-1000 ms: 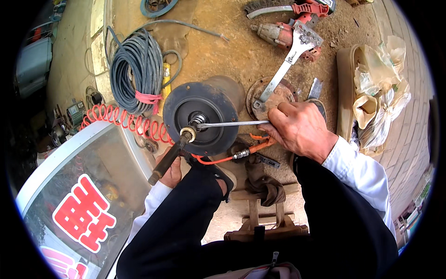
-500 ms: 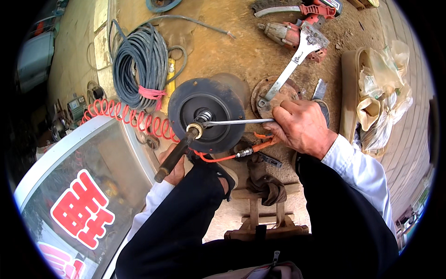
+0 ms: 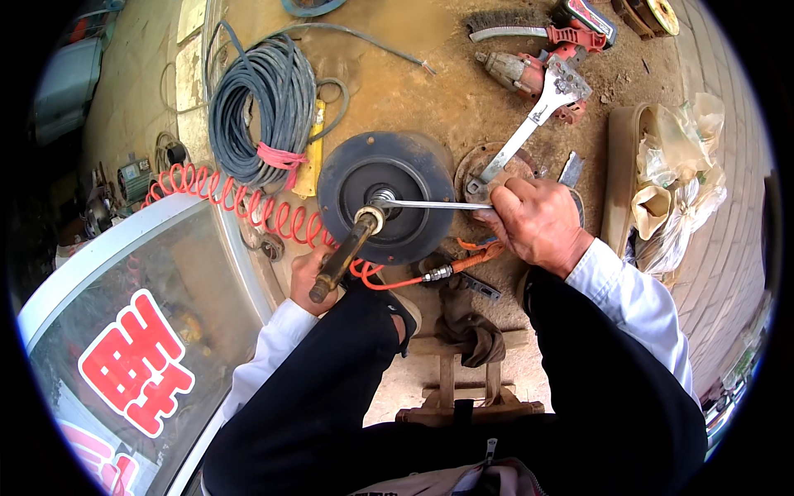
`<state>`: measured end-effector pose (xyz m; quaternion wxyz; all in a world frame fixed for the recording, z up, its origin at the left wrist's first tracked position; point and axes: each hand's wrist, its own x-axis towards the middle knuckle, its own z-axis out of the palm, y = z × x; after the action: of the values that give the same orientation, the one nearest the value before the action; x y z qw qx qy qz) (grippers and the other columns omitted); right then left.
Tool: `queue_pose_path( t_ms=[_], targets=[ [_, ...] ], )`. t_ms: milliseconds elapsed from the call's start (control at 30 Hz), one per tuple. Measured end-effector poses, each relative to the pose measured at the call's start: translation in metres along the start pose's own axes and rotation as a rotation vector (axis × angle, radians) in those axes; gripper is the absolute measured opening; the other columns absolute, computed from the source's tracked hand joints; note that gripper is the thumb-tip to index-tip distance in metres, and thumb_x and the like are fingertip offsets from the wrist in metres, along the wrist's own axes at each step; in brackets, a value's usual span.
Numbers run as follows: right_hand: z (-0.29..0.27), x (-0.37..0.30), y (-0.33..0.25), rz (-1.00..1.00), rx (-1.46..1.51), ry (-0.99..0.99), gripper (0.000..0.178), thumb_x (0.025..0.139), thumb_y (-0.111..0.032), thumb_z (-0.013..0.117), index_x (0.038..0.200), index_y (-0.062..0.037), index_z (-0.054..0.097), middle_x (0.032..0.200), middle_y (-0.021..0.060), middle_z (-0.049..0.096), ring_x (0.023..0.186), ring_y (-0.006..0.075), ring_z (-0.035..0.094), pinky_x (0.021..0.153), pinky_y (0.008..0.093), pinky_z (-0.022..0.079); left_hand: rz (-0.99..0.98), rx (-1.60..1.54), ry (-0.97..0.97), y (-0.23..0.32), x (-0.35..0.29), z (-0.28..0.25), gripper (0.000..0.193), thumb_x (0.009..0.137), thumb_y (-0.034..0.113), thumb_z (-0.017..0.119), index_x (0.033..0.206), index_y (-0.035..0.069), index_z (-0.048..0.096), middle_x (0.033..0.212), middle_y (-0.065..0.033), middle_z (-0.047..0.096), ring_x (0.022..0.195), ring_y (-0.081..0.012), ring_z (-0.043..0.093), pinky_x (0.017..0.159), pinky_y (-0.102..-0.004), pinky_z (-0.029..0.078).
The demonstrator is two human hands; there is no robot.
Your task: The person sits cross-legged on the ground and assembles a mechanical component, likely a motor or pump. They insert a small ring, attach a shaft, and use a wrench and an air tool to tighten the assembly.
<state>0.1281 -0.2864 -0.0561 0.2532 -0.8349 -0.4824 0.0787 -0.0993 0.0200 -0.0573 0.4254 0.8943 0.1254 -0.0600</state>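
My right hand (image 3: 542, 221) is closed around a thin steel rod-like tool (image 3: 434, 204), its handle end hidden in the fist. The tool's tip reaches a coil spring (image 3: 383, 197) at the centre of a black round disc (image 3: 339, 186). A brownish metal shaft (image 3: 343, 258) with a pale ring (image 3: 371, 217) around it sticks up from the disc toward me. Beside and partly behind the shaft is my left hand (image 3: 308, 283), fingers curled; what they grip is hidden. A silver tool (image 3: 529, 124) with a broad head lies by my right hand, over a rusty round plate (image 3: 471, 169).
Left of the disc are a coiled dark cable (image 3: 256, 120), a red spiral air hose (image 3: 248, 211) and a framed glass panel (image 3: 149, 298). An orange air gun (image 3: 480, 256) lies below. A red power tool (image 3: 529, 74), wire brush (image 3: 529, 35) and plastic bags (image 3: 682, 182) are rightward.
The view has shifted slightly, so most things sit farther right. The shaft's near end has moved right and up, and more of my left hand shows beside it. The tool tip stays at the spring.
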Motion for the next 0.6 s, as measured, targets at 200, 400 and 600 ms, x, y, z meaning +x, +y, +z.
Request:
queue_pose_path(
  t_ms=[200, 400, 600],
  targets=[
    [-0.002, 0.004, -0.002, 0.02, 0.059, 0.001, 0.03, 0.09, -0.03, 0.067, 0.074, -0.0086, 0.054, 0.065, 0.0073, 0.053, 0.053, 0.0275, 0.06, 0.046, 0.0409, 0.047, -0.041, 0.053, 0.057, 0.01, -0.006, 0.004, 0.009, 0.08, 0.0, 0.063, 0.089, 0.002, 0.06, 0.067, -0.0138, 0.063, 0.057, -0.0271, 0.064, 0.055, -0.0342, 0.049],
    [0.003, -0.028, 0.011, 0.464, 0.233, -0.006, 0.027, 0.098, -0.027, 0.059, 0.084, -0.0038, 0.06, 0.067, 0.0176, 0.058, 0.056, 0.0378, 0.059, 0.052, 0.0452, 0.046, -0.172, 0.0, 0.181, -0.024, -0.044, 0.001, 0.026, 0.095, 0.026, 0.06, 0.086, 0.002, 0.061, 0.062, -0.009, 0.055, 0.056, -0.0201, 0.056, 0.056, -0.0312, 0.045],
    [0.011, -0.012, 0.021, 0.741, 0.224, -0.198, 0.024, 0.098, -0.025, 0.059, 0.094, -0.0023, 0.064, 0.081, 0.023, 0.063, 0.07, 0.0429, 0.061, 0.06, 0.0481, 0.046, -0.529, -0.29, 0.326, -0.057, -0.057, -0.013, 0.036, 0.104, 0.034, 0.048, 0.088, 0.003, 0.057, 0.061, -0.0002, 0.047, 0.057, -0.0087, 0.045, 0.054, -0.0274, 0.037]
  ],
)
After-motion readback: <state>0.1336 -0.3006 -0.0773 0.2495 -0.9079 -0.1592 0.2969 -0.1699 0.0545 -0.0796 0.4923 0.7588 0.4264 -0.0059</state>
